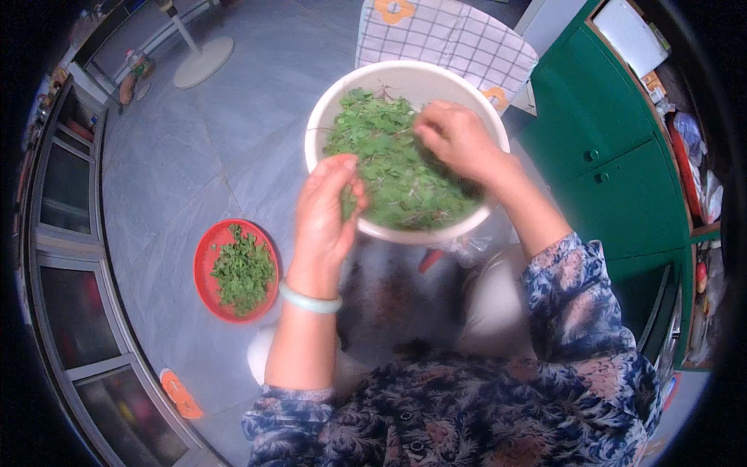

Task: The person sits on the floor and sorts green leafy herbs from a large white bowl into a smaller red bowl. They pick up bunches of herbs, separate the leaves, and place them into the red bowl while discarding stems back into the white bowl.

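In front of me is a large white plastic basin (320, 104) heaped with leafy green sprigs (385, 160), some with thin pale or reddish stems. My left hand (327, 201) is at the basin's near left rim, its fingers curled around a bit of green leaf. A pale green bangle (309, 299) circles that wrist. Over the right part of the heap, my right hand (455, 137) bends its fingers down at the leaves; blur and the hand's back hide whether it grips any. To the left, a red plastic bowl (204, 274) on the floor holds more green leaves (242, 271).
A chair with a checked cover (443, 35) stands beyond the basin. Green cabinets (589, 111) line the right, glass-fronted cabinets (76, 309) the left. A round stand base (204, 63) rests on the grey tiled floor (169, 175). An orange slipper (180, 394) lies at lower left.
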Demonstrator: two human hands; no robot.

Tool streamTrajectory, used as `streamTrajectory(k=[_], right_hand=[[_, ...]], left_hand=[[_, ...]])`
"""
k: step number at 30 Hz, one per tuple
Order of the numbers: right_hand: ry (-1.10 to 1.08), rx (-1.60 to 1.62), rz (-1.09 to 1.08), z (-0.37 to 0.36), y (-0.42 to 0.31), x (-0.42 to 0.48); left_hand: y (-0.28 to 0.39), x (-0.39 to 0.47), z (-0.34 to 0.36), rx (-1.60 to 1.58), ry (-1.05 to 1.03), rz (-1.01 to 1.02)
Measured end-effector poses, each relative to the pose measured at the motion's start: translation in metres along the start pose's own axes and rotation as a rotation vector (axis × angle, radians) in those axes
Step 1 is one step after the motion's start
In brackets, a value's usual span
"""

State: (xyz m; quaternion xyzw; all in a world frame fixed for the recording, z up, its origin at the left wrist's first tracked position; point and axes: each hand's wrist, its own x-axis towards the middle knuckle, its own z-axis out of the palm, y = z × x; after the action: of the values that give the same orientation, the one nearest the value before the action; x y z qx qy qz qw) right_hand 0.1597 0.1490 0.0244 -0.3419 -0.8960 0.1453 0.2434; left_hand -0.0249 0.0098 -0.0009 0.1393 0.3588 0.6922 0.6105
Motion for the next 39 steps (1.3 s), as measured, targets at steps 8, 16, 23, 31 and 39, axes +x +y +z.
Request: streamTrajectory(k=[8,16,23,31,39], right_hand=[[-0.021,-0.124,-0.137,0.027,0.011,0.005],[-0.089,-0.089,-0.022,0.011,0.012,0.001],[-0.143,-0.096,-0.018,0.013,0.010,-0.002],[-0.129,0.019,0.059,0.007,0.014,-0.001],[-0.063,-0.091,-0.044,0.025,0.016,0.002]], left_hand=[[-0.007,0.002,0.005,0.014,0.006,0.004],[-0.004,0.002,0.004,0.005,-0.007,0.003],[-0.005,0.001,0.005,0.015,-0.005,-0.004],[-0.004,0.001,0.004,0.039,-0.006,0.014],[-0.005,0.000,0.006,0.031,-0.008,-0.006]])
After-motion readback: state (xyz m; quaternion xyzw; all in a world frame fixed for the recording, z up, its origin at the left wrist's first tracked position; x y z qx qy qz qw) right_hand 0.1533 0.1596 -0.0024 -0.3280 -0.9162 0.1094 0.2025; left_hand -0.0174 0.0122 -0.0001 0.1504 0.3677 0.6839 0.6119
